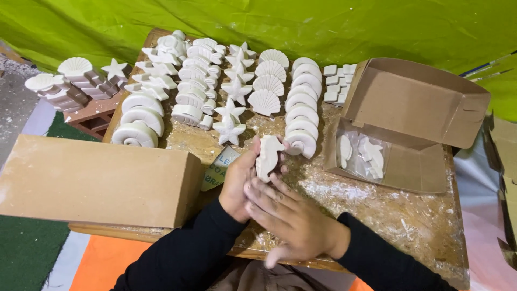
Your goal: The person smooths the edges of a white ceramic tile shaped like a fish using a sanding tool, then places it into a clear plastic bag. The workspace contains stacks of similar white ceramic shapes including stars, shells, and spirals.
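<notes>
We worked at a dusty wooden tabletop [409, 215], green tarp [334, 27] behind it. To our left lay a long closed cardboard box [97, 180]; to our right an open carton [414, 124] held a few bagged white casts. Rows of plaster shapes filled the far half: snail-like coils [137, 121], starfish [230, 110], scallop shells [267, 86], arches [301, 108]. More shells sat on a brick stack [81, 86] off the tabletop's left edge.

Our left hand [237, 183] pinched a small white plaster cast [267, 156], upright, just above the tabletop near the front arch. Our right hand [288, 218] lay spread, fingers flat and blurred, just below the cast and touching the left hand.

Judgement: plaster chips easily, so the pinch was best kept on the thick body, not the thin edges, with the free hand under it as a catch.
</notes>
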